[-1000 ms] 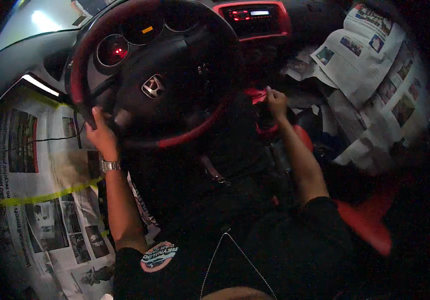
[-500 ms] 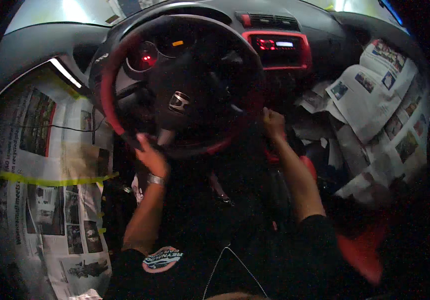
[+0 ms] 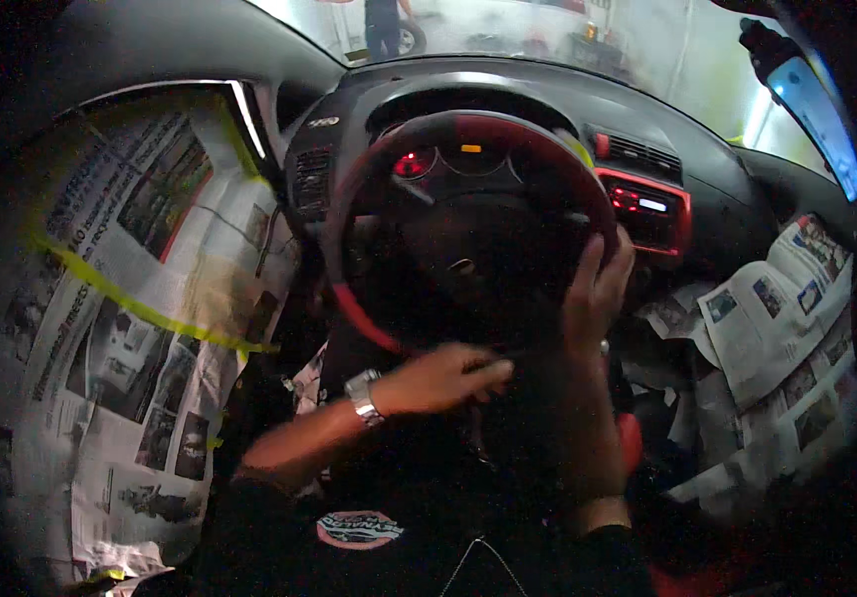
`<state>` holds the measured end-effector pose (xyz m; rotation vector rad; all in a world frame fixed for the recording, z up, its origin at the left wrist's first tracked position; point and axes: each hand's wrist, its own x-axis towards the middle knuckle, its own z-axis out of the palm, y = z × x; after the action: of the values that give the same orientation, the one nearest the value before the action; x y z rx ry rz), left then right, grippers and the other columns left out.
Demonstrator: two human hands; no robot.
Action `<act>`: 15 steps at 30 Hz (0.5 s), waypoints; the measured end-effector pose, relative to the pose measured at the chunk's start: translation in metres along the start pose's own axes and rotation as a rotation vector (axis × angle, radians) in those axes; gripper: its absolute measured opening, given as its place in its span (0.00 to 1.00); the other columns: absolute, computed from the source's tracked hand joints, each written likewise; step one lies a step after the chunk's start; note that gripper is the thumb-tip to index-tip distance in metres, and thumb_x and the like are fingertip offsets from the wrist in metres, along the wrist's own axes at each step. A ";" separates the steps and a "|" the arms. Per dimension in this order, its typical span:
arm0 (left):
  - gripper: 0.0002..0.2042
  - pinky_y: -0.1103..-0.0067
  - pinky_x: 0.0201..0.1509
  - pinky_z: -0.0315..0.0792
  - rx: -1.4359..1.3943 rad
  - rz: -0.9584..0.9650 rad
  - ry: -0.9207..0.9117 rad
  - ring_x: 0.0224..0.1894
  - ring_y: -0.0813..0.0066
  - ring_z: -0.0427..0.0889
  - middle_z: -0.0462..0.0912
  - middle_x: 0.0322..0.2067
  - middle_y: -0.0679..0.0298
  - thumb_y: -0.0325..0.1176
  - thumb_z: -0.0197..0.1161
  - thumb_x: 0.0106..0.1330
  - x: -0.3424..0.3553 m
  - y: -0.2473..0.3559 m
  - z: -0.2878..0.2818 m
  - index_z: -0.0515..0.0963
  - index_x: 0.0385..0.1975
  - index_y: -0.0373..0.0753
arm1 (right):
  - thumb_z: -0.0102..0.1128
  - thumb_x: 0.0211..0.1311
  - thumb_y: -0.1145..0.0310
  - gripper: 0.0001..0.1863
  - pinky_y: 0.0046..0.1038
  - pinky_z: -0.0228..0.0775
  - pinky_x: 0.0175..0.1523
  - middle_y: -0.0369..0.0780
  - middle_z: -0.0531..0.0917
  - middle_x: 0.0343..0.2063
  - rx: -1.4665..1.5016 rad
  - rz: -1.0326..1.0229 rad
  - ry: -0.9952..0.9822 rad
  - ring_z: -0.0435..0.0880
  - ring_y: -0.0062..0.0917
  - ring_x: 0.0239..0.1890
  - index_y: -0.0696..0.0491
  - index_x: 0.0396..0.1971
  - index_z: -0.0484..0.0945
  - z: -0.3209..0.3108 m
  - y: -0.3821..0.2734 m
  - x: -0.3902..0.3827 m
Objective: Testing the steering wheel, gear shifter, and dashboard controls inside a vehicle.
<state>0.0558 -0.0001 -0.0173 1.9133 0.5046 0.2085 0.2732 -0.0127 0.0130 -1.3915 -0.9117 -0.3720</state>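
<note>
The dash (image 3: 558, 85) spans the top of my view, curving away to my right. Above it lies the windscreen (image 3: 662, 50), and through the glass, a little left of centre, I see part of a person (image 3: 382, 28) standing outside, the head out of view. To my left, newspaper (image 3: 125, 373) covers the door, crossed by a strip of yellow tape. More paper (image 3: 767, 343) lies to my right, its sheets overlapping and creased.

The wheel (image 3: 468, 234) stands straight in front of me, black with red stretches along its rim. My right hand (image 3: 600, 294) is at the right side of that rim, the fingers closed around it. My left hand (image 3: 448, 378) is across my body at the bottom of the wheel, fingers curled and pointing right; it is dark and blurred there, so I cannot tell whether it grips the rim or only rests against it. The two hands are apart.

The mirror (image 3: 815, 119) hangs at upper right, lit blue. Just beyond my right hand, the radio (image 3: 642, 202) glows in its red frame. A round badge (image 3: 359, 529) shows on my dark shirt, a metal watch (image 3: 364, 398) circles my left wrist, and a small orange light (image 3: 470, 148) shows behind the upper rim.
</note>
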 end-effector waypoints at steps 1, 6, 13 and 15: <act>0.22 0.71 0.53 0.78 0.075 0.125 0.042 0.46 0.70 0.86 0.89 0.41 0.58 0.50 0.56 0.79 -0.004 0.030 -0.019 0.82 0.51 0.35 | 0.51 0.77 0.48 0.24 0.43 0.71 0.59 0.48 0.81 0.49 -0.072 -0.115 -0.077 0.81 0.43 0.53 0.55 0.55 0.76 0.004 -0.018 0.021; 0.19 0.65 0.45 0.79 0.472 0.742 0.459 0.39 0.57 0.88 0.87 0.35 0.53 0.49 0.66 0.70 0.050 0.161 -0.050 0.82 0.40 0.35 | 0.57 0.68 0.39 0.28 0.43 0.75 0.52 0.45 0.87 0.37 -0.383 -0.601 -0.397 0.85 0.42 0.45 0.51 0.40 0.87 0.093 -0.096 0.078; 0.27 0.58 0.45 0.79 1.310 0.414 0.513 0.40 0.50 0.87 0.87 0.33 0.54 0.64 0.64 0.63 0.111 0.158 -0.151 0.84 0.36 0.41 | 0.53 0.71 0.55 0.19 0.43 0.68 0.66 0.45 0.82 0.51 0.547 -0.904 -0.659 0.78 0.40 0.56 0.51 0.53 0.80 0.217 -0.101 -0.121; 0.27 0.58 0.45 0.78 1.107 0.420 0.776 0.40 0.48 0.86 0.87 0.35 0.52 0.63 0.65 0.64 0.072 0.115 -0.182 0.82 0.43 0.42 | 0.56 0.70 0.57 0.17 0.42 0.68 0.65 0.45 0.82 0.52 0.512 -1.021 -0.919 0.78 0.40 0.56 0.51 0.51 0.80 0.192 -0.070 -0.160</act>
<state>0.0807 0.1477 0.1529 2.9973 0.8158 1.1714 0.0612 0.1100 -0.0722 -0.4688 -2.2904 -0.1958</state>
